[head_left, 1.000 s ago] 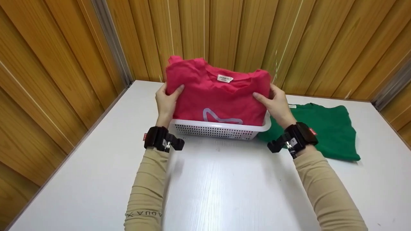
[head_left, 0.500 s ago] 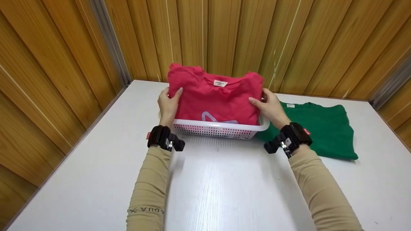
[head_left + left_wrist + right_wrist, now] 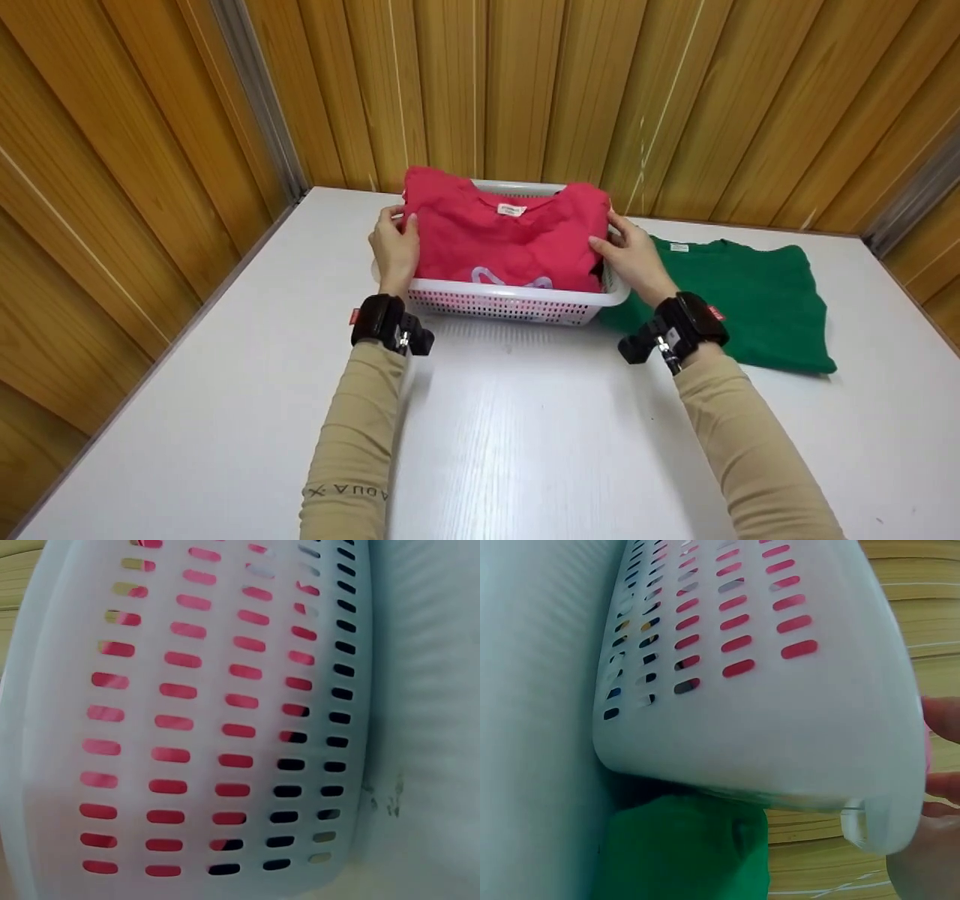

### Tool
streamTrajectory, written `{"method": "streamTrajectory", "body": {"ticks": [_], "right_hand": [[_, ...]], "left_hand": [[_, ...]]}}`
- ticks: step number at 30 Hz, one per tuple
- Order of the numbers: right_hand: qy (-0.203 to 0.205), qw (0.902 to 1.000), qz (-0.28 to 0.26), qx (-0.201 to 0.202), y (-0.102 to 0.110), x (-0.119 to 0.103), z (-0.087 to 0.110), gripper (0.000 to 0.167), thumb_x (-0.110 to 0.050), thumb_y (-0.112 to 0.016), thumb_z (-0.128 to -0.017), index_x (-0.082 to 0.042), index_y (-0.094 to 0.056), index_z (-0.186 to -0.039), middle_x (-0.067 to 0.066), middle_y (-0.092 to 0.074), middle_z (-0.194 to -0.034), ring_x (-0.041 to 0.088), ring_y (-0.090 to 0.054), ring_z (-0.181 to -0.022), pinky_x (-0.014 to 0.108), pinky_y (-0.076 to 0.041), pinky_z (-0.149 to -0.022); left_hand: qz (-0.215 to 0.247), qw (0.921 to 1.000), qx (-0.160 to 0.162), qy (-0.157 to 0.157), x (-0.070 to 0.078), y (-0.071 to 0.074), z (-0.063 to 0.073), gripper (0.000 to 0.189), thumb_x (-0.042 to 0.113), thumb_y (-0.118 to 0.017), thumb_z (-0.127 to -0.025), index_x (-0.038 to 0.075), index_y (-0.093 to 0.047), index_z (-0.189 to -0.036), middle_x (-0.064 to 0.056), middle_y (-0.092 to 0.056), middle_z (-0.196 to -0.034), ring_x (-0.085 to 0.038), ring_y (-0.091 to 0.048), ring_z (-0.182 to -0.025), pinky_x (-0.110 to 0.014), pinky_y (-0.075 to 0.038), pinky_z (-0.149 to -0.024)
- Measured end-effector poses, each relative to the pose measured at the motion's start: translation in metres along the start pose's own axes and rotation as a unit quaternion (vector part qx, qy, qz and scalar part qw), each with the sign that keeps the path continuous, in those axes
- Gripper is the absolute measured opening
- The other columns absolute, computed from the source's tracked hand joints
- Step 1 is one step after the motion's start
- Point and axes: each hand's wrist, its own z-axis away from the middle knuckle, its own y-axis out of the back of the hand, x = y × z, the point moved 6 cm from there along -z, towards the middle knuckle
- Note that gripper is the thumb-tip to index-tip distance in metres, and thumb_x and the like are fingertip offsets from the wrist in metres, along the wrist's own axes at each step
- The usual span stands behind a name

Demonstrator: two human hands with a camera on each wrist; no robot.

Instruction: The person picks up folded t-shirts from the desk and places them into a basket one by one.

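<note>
A folded pink-red T-shirt [image 3: 517,244] with a white neck label and a pale print lies tilted in a white perforated plastic basket [image 3: 517,292], its shoulders above the rim. My left hand [image 3: 396,249] pinches the shirt's left side, thumb in front. At its right side, my right hand [image 3: 636,256] pinches the edge likewise. Fingers of both hands are partly hidden behind the cloth and rim. The left wrist view is filled by the basket wall [image 3: 56,727], with pink cloth behind its holes. Part of the right hand [image 3: 941,791] shows at the right wrist view's edge.
A folded green shirt [image 3: 757,307] lies on the white table [image 3: 487,435] to the right, partly behind the basket's right end. Wood-patterned panels [image 3: 525,90] stand along the back and left of the table.
Both hands have lowered the pink-red T-shirt deeper into the basket, tipping its top back and down. The basket's far rim now shows behind it. The green shirt stays in place.
</note>
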Motion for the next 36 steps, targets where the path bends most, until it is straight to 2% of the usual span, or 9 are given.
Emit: {"method": "streamTrajectory", "body": {"ticks": [3,7,12,17,21,27,30,33,36], "right_hand": [[-0.001,0.9999,0.013,0.01,0.002,0.001,0.003,0.063,-0.018,-0.05,-0.098,0.003,-0.019,-0.149,0.022,-0.022,-0.156,0.034,-0.028,-0.143,0.042,-0.03,-0.114],[0.012,0.9994,0.01,0.031,0.008,0.001,0.01,0.06,-0.015,-0.051,-0.097,0.003,-0.024,-0.148,0.022,-0.024,-0.155,0.035,-0.03,-0.142,0.043,-0.03,-0.114],[0.038,0.9973,0.003,0.063,0.02,0.001,0.025,0.052,-0.014,-0.052,-0.097,0.002,-0.033,-0.143,0.02,-0.031,-0.151,0.036,-0.036,-0.138,0.046,-0.033,-0.112],[0.074,0.9937,0.022,0.081,0.036,-0.001,0.046,0.047,-0.017,-0.053,-0.097,0.002,-0.039,-0.138,0.019,-0.039,-0.145,0.036,-0.041,-0.133,0.048,-0.035,-0.111],[0.092,0.9895,0.061,0.093,0.051,0.0,0.064,0.044,-0.023,-0.052,-0.098,-0.001,-0.044,-0.135,0.015,-0.045,-0.14,0.032,-0.045,-0.129,0.047,-0.038,-0.108],[0.097,0.9833,0.105,0.113,0.067,0.016,0.086,0.041,-0.026,-0.052,-0.098,-0.004,-0.049,-0.132,0.012,-0.05,-0.133,0.027,-0.047,-0.124,0.008,-0.039,-0.096],[0.096,0.9817,0.117,0.115,0.071,0.024,0.093,0.041,-0.026,-0.051,-0.098,-0.002,-0.049,-0.131,0.015,-0.05,-0.131,0.029,-0.047,-0.122,0.001,-0.035,-0.09],[0.089,0.9805,0.138,0.108,0.075,0.031,0.097,0.042,-0.027,-0.05,-0.098,-0.001,-0.049,-0.131,0.018,-0.05,-0.131,0.033,-0.047,-0.123,0.004,-0.035,-0.091],[0.073,0.9825,0.152,0.079,0.076,0.038,0.098,0.045,-0.028,-0.05,-0.099,0.001,-0.047,-0.132,0.022,-0.048,-0.135,0.038,-0.044,-0.127,0.027,-0.041,-0.104]], "left_hand": [[-0.023,0.9997,0.002,-0.007,0.001,0.0,0.0,0.027,0.011,-0.054,-0.094,0.002,-0.063,-0.117,-0.016,-0.067,-0.118,-0.027,-0.061,-0.113,-0.037,-0.046,-0.096],[-0.027,0.9982,0.025,-0.047,0.005,0.002,0.002,0.025,0.009,-0.054,-0.094,0.0,-0.065,-0.115,-0.016,-0.065,-0.121,-0.03,-0.057,-0.118,-0.039,-0.042,-0.102],[-0.035,0.987,0.044,-0.151,0.02,0.0,0.011,0.019,0.005,-0.054,-0.093,-0.003,-0.062,-0.108,-0.018,-0.066,-0.11,-0.032,-0.059,-0.11,-0.04,-0.042,-0.099],[-0.057,0.9661,-0.014,-0.252,0.048,-0.017,0.03,0.018,0.007,-0.056,-0.093,-0.001,-0.061,-0.107,-0.016,-0.068,-0.102,-0.029,-0.062,-0.101,-0.038,-0.047,-0.092],[-0.064,0.9438,-0.093,-0.311,0.07,-0.038,0.055,0.019,0.011,-0.057,-0.094,0.0,-0.061,-0.109,-0.014,-0.069,-0.101,-0.027,-0.063,-0.099,-0.037,-0.049,-0.089],[-0.076,0.9,-0.167,-0.395,0.085,-0.062,0.101,0.023,0.016,-0.055,-0.096,0.001,-0.061,-0.113,-0.011,-0.068,-0.107,-0.022,-0.062,-0.103,-0.031,-0.05,-0.092],[-0.084,0.8767,-0.182,-0.437,0.088,-0.071,0.122,0.023,0.016,-0.057,-0.095,0.002,-0.063,-0.112,-0.009,-0.068,-0.107,-0.02,-0.062,-0.103,-0.028,-0.05,-0.092],[-0.089,0.8534,-0.198,-0.474,0.09,-0.079,0.141,0.023,0.017,-0.06,-0.092,0.005,-0.064,-0.112,-0.007,-0.068,-0.107,-0.019,-0.063,-0.103,-0.027,-0.05,-0.093],[-0.097,0.8307,-0.215,-0.504,0.09,-0.085,0.157,0.025,0.02,-0.061,-0.092,0.006,-0.064,-0.113,-0.005,-0.068,-0.11,-0.017,-0.062,-0.104,-0.028,-0.05,-0.094]]}}
